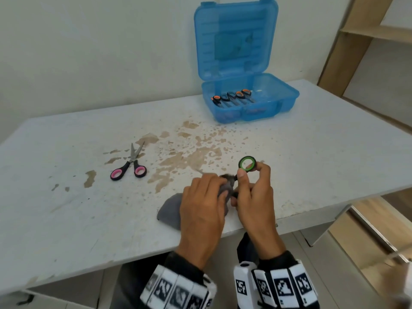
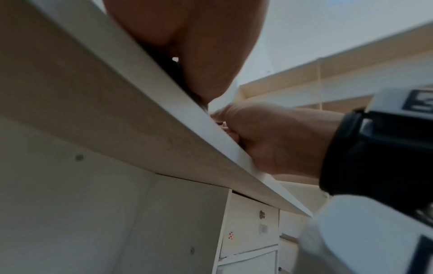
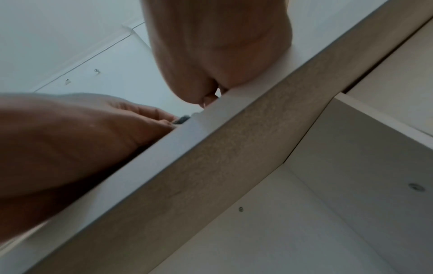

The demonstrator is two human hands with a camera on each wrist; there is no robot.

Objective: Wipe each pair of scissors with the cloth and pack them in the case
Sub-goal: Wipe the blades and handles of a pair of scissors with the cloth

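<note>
In the head view my right hand point(image 1: 249, 188) grips the green-and-black handle of a pair of scissors point(image 1: 247, 163) near the table's front edge. Its blade tip point(image 1: 199, 171) pokes out past my left hand point(image 1: 206, 197), which holds a grey cloth point(image 1: 170, 210) wrapped round the blades. A second pair of scissors with pink-and-black handles point(image 1: 130, 166) lies open on the table to the left. The blue case point(image 1: 249, 101) stands open at the back, with several orange-and-black-handled scissors point(image 1: 231, 97) lying in its left side. Both wrist views look up from under the table edge and show only the hands.
The white table point(image 1: 312, 152) is stained brown in the middle. Its front edge point(image 1: 289, 221) runs just under my wrists. A wooden shelf unit point(image 1: 367, 41) stands at the right beyond the table. Drawers point(image 2: 250, 228) show under the table in the left wrist view.
</note>
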